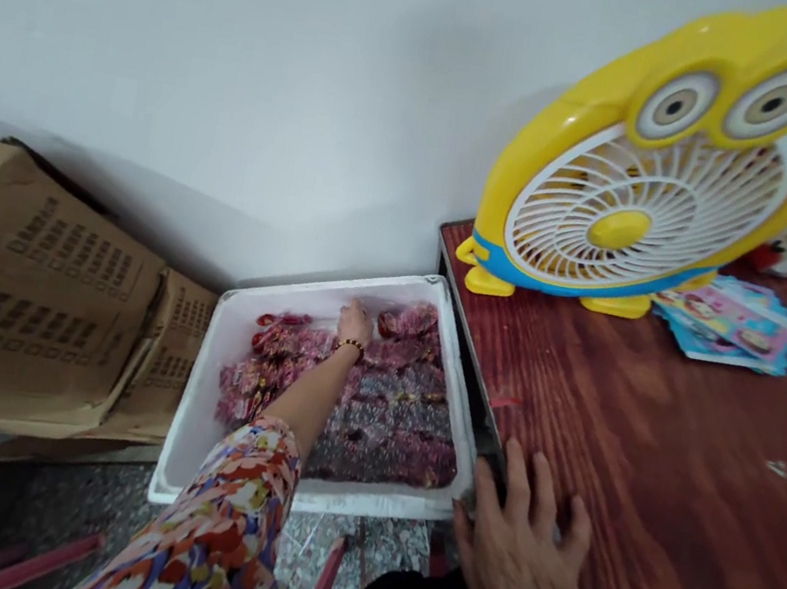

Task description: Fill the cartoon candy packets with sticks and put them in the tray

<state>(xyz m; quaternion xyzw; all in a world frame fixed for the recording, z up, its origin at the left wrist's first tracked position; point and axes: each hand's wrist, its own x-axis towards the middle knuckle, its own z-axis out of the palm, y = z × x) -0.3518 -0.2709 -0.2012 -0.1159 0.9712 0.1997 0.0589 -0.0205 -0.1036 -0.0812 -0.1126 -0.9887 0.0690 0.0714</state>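
On my view, rows of small, shiny pink-and-grey wrapped items [400,428] lie in a white rectangular foam box [185,415]. My left hand [356,323] reaches in at the far rows; I cannot tell whether its fingers grip anything. My right hand [525,561] is spread open at the edge of a reddish-brown wood-grain table [683,467], beneath a yellow cartoon-eyed fan [618,230].

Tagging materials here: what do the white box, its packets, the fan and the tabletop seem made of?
White box: probably foam, matte, with thick, rounded walls.
Packets: likely clear plastic film, given the glints; contents unclear.
Fan: likely smooth, glossy plastic, with highlights on its yellow shell.
Tabletop: wood or wood-look laminate, low-sheen, with dark grain streaks.
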